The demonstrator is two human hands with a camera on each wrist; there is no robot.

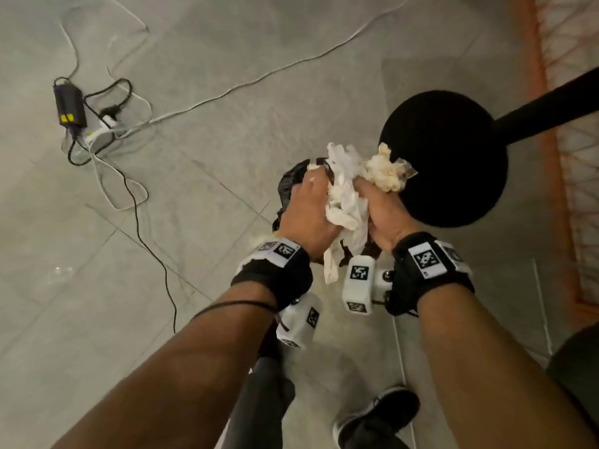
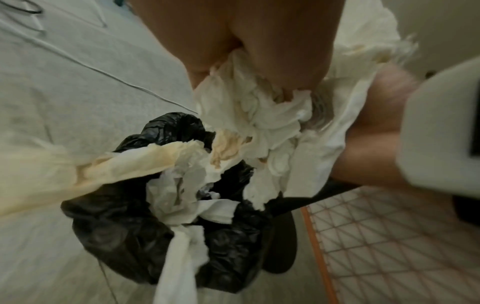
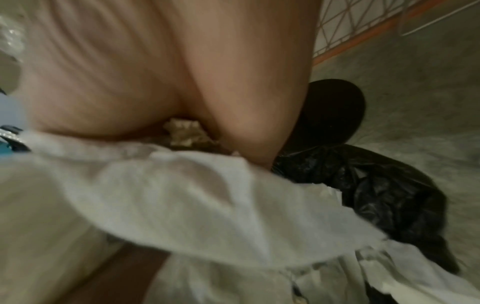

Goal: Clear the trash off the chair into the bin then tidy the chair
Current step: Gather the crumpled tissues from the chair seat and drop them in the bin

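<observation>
Both hands hold one bundle of crumpled white tissue trash (image 1: 344, 189) between them, above a bin lined with a black bag (image 1: 291, 186). My left hand (image 1: 311, 209) grips the bundle's left side, my right hand (image 1: 381, 212) its right side, along with a yellowish crumpled wad (image 1: 385, 171). In the left wrist view the tissue (image 2: 262, 123) hangs over the black bag (image 2: 124, 226), which holds more white paper (image 2: 182, 195). The right wrist view shows white tissue (image 3: 207, 205) under the palm and the black bag (image 3: 376, 185) beyond. The chair is not in view.
A round black stand base (image 1: 450, 157) with a black pole (image 1: 551, 108) stands right of the bin. A power strip, adapter (image 1: 69, 105) and cables lie on the grey floor at the left. An orange-edged patterned rug (image 1: 570, 124) runs along the right. My shoes (image 1: 379, 416) are below.
</observation>
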